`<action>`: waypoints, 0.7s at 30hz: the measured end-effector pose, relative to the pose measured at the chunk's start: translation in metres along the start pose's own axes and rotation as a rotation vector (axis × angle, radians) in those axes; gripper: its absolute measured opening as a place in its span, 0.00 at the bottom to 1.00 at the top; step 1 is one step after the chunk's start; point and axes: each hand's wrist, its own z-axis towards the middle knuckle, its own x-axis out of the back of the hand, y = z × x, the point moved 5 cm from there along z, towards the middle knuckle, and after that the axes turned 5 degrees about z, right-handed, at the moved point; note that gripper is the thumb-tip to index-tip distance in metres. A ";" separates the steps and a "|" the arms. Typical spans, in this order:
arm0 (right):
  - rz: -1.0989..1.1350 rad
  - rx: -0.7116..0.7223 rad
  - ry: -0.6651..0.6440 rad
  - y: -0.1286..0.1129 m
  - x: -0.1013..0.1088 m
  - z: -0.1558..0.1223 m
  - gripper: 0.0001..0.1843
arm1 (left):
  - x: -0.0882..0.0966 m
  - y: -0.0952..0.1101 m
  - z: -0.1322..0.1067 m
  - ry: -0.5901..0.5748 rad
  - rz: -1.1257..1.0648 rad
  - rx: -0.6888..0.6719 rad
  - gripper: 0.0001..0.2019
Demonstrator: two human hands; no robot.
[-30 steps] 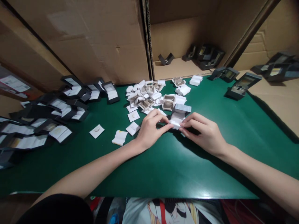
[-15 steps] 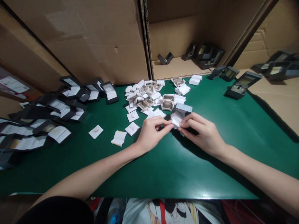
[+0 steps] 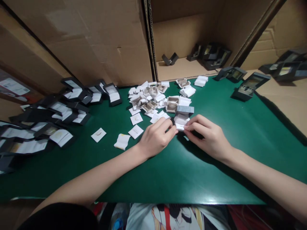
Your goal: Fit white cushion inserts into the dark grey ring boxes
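Between my hands is a small dark jewelry box (image 3: 185, 110) with its lid raised and a white lining inside. A white padded insert (image 3: 179, 126) sits at its front. My left hand (image 3: 157, 136) is closed on the left side of the box, thumb and fingertips at the insert's left end. From the other side, my right hand (image 3: 207, 135) pinches the insert's right end with thumb and fingers. The fingertips partly hide the box's base. Just behind the box lies a heap of white folded inserts (image 3: 150, 97), some showing brown undersides.
Many open dark jewelry boxes (image 3: 62, 110) with white linings crowd the left of the green table (image 3: 153, 179). White cards (image 3: 98, 135) lie nearer me. Other dark boxes (image 3: 250, 86) stand at right and inside a cardboard box (image 3: 177, 35) behind.
The held box has turned and tipped slightly, its lid now facing me more squarely. My left hand has rolled over a little; the right stays at the insert.
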 end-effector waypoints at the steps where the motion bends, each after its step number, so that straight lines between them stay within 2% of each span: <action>1: -0.001 -0.002 0.000 0.000 0.000 0.000 0.04 | -0.001 -0.001 0.000 -0.004 -0.033 0.014 0.08; 3: -0.003 -0.001 0.001 0.000 0.000 0.000 0.04 | -0.003 -0.006 0.001 -0.033 -0.177 0.110 0.08; 8: 0.003 0.004 0.004 0.000 0.000 0.001 0.04 | -0.014 -0.020 0.001 -0.132 -0.633 0.504 0.11; 11: 0.011 -0.010 -0.001 0.001 -0.001 0.001 0.03 | -0.018 -0.024 0.000 -0.169 -0.726 0.653 0.11; 13: 0.013 -0.014 -0.007 0.002 -0.002 0.000 0.03 | -0.018 -0.025 -0.001 -0.173 -0.732 0.701 0.12; 16: 0.006 -0.006 -0.010 0.002 -0.001 0.000 0.03 | -0.016 -0.023 -0.001 -0.154 -0.689 0.641 0.10; 21: -0.046 -0.004 -0.024 0.002 0.002 -0.001 0.03 | -0.008 -0.015 0.000 -0.066 -0.430 0.302 0.10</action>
